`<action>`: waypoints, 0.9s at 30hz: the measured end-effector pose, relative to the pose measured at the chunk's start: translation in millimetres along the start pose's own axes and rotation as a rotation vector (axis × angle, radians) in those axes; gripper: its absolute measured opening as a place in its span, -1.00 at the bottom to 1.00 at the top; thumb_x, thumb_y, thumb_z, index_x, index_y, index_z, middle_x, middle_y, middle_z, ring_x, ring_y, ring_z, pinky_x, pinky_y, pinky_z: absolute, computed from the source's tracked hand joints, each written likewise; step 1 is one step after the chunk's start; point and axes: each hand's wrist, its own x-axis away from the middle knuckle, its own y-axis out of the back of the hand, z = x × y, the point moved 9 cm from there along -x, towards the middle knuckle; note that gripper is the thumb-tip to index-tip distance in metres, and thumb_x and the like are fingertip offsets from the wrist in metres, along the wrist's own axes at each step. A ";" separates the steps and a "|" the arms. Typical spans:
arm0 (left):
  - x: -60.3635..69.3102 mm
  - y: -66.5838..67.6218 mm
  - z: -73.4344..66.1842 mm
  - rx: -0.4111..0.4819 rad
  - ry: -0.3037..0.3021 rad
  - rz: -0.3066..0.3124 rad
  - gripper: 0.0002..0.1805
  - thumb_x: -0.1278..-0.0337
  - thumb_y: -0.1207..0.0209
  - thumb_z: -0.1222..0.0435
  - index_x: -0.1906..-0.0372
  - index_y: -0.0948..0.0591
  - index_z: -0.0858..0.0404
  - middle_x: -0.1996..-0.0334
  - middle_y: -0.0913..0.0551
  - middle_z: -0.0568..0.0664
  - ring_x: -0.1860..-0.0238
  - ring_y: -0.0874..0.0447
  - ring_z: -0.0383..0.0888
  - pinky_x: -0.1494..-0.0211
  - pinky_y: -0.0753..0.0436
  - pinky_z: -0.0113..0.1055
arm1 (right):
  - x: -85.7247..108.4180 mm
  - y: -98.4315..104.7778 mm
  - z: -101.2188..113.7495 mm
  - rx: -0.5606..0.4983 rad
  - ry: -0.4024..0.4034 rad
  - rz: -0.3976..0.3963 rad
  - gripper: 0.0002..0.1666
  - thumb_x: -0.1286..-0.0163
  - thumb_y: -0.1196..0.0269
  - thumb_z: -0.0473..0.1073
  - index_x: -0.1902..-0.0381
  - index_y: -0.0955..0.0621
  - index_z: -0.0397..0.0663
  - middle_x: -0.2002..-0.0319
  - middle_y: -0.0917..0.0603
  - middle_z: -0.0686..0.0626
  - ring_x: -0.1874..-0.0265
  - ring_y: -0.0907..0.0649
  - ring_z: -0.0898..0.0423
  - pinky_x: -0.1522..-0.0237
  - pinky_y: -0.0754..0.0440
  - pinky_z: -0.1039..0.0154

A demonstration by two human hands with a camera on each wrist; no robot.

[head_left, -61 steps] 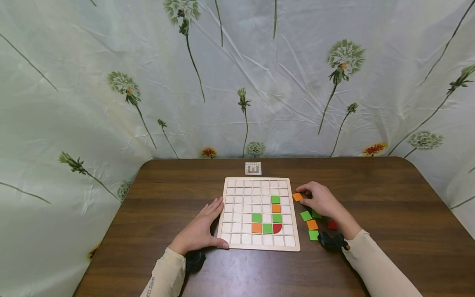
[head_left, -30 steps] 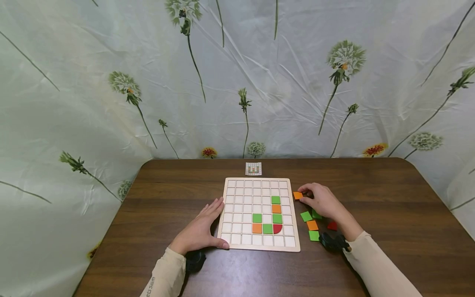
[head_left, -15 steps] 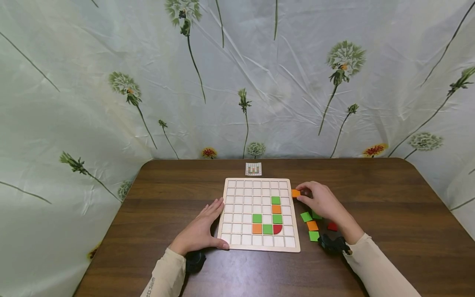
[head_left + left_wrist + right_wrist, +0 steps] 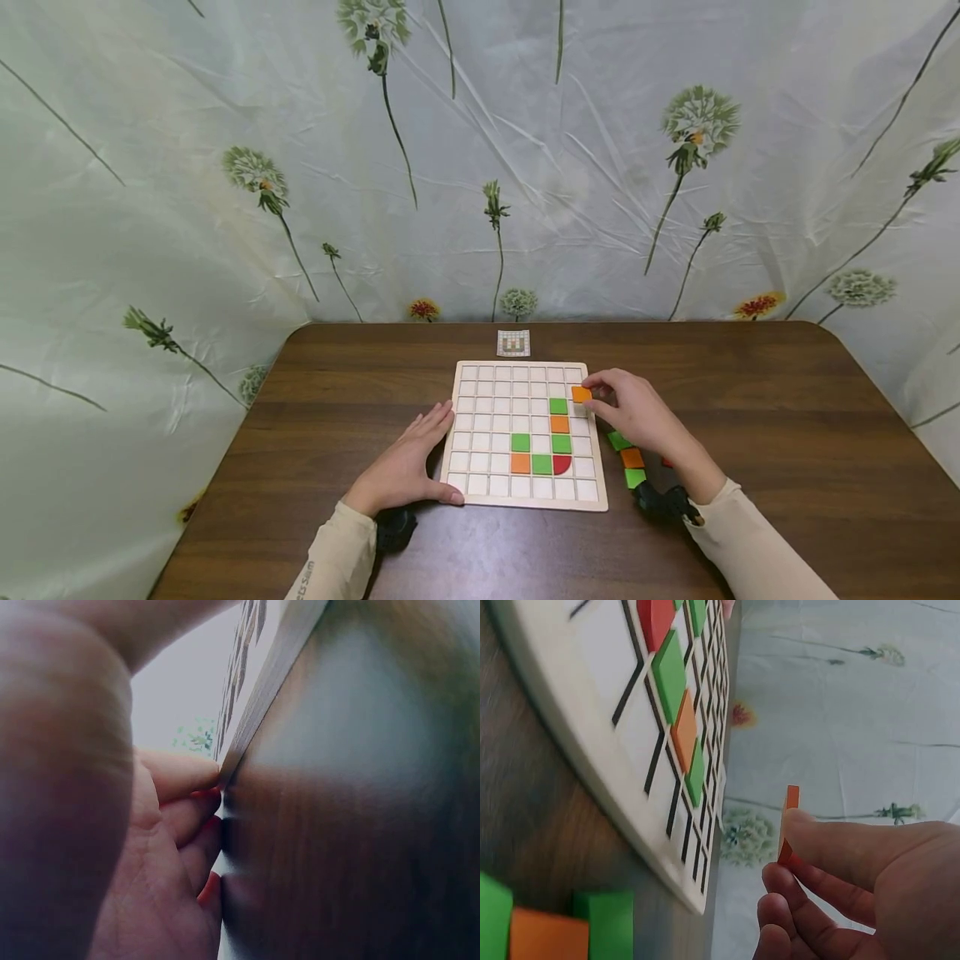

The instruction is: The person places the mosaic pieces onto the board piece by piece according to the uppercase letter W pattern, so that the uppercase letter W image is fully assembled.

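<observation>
My right hand (image 4: 633, 412) pinches an orange square tile (image 4: 581, 394) between thumb and fingers, over the right edge of the white gridded board (image 4: 480, 492). In the right wrist view the same orange tile (image 4: 789, 825) is seen edge-on, raised off the board. My left hand (image 4: 405, 462) rests along the board's left edge, fingers straight, thumb at the near left corner. In the left wrist view its fingertips (image 4: 199, 771) touch the board's side. Green tiles (image 4: 542, 464), orange ones (image 4: 559, 424) and a rounded red tile (image 4: 562, 464) sit in the grid.
Loose tiles lie on the table right of the board: green (image 4: 635, 478), orange (image 4: 632, 458) and a partly hidden red one (image 4: 667, 462). A small pattern card (image 4: 513, 342) lies behind the board. The brown table (image 4: 360, 358) meets a flowered curtain (image 4: 585, 167).
My right hand has carried the orange tile leftward from the table beside the board to over its right edge. The left hand has stayed in place.
</observation>
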 end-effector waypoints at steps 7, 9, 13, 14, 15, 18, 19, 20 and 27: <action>-0.2 1.6 0.1 0.004 0.007 0.003 0.42 0.33 -0.51 -0.29 -0.60 -0.05 0.27 -0.61 0.05 0.02 -0.60 0.15 0.00 -0.61 0.07 0.00 | -1.1 -9.9 13.5 -0.012 0.032 -0.002 -0.70 -0.31 -0.40 -0.25 0.01 -0.68 -0.18 0.22 -0.63 -0.01 0.32 -0.53 0.09 0.31 -0.56 0.23; 0.0 1.3 0.8 0.005 0.015 0.002 0.42 0.33 -0.52 -0.28 -0.60 -0.05 0.26 -0.61 0.05 0.01 -0.60 0.15 0.00 -0.61 0.07 -0.01 | -0.8 -13.8 16.2 -0.012 0.038 0.000 -0.71 -0.31 -0.41 -0.23 0.02 -0.69 -0.16 0.19 -0.64 -0.01 0.29 -0.54 0.09 0.29 -0.57 0.24; -1.1 -1.4 0.1 0.010 0.021 0.012 0.41 0.32 -0.51 -0.29 -0.61 -0.05 0.24 -0.61 0.05 -0.02 -0.60 0.17 -0.04 -0.61 0.08 -0.03 | 1.8 -21.9 18.9 -0.003 0.032 0.022 -0.73 -0.31 -0.40 -0.22 0.04 -0.70 -0.12 0.17 -0.64 0.02 0.26 -0.54 0.10 0.27 -0.57 0.22; -1.4 -2.0 -0.2 0.011 0.021 0.015 0.41 0.32 -0.51 -0.29 -0.61 -0.05 0.24 -0.61 0.05 -0.03 -0.60 0.18 -0.05 -0.61 0.08 -0.03 | 2.5 -23.7 19.4 -0.004 0.026 0.027 -0.74 -0.31 -0.40 -0.23 0.04 -0.70 -0.10 0.17 -0.64 0.03 0.25 -0.54 0.10 0.25 -0.57 0.21; -1.7 -2.3 -0.7 0.012 0.020 0.016 0.41 0.31 -0.50 -0.29 -0.61 -0.05 0.24 -0.61 0.04 -0.03 -0.60 0.18 -0.06 -0.61 0.08 -0.03 | 3.0 -25.5 20.3 -0.007 0.025 0.034 -0.75 -0.31 -0.40 -0.23 0.05 -0.70 -0.09 0.16 -0.65 0.04 0.25 -0.55 0.11 0.25 -0.58 0.20; -1.5 -1.6 -1.4 0.014 0.022 0.016 0.40 0.31 -0.51 -0.28 -0.60 -0.06 0.26 -0.61 0.03 -0.02 -0.60 0.18 -0.06 -0.61 0.08 -0.01 | 3.3 -30.5 24.6 -0.018 0.040 0.043 -0.77 -0.31 -0.40 -0.24 0.07 -0.71 -0.08 0.14 -0.67 0.06 0.22 -0.57 0.12 0.21 -0.60 0.18; -1.0 -0.9 -1.2 0.014 0.025 0.015 0.40 0.32 -0.52 -0.27 -0.60 -0.07 0.27 -0.61 0.03 -0.01 -0.60 0.18 -0.06 -0.61 0.08 -0.01 | 2.5 -32.1 26.4 -0.020 0.046 0.042 -0.77 -0.31 -0.40 -0.24 0.07 -0.71 -0.07 0.14 -0.67 0.07 0.22 -0.57 0.12 0.21 -0.60 0.18; -0.4 -0.1 -0.6 0.013 0.029 0.014 0.40 0.32 -0.52 -0.27 -0.60 -0.07 0.27 -0.61 0.03 -0.01 -0.60 0.18 -0.06 -0.61 0.08 -0.01 | 1.8 -33.9 28.6 -0.024 0.052 0.042 -0.78 -0.31 -0.40 -0.24 0.08 -0.71 -0.07 0.15 -0.67 0.08 0.21 -0.57 0.12 0.20 -0.60 0.18; 1.1 0.0 1.8 0.020 0.032 0.015 0.39 0.31 -0.51 -0.28 -0.60 -0.07 0.26 -0.61 0.02 -0.01 -0.60 0.17 -0.03 -0.61 0.09 0.01 | -0.5 -43.6 38.1 -0.027 0.054 0.029 -0.77 -0.26 -0.45 -0.23 0.11 -0.72 -0.06 0.24 -0.65 0.12 0.30 -0.53 0.14 0.28 -0.56 0.26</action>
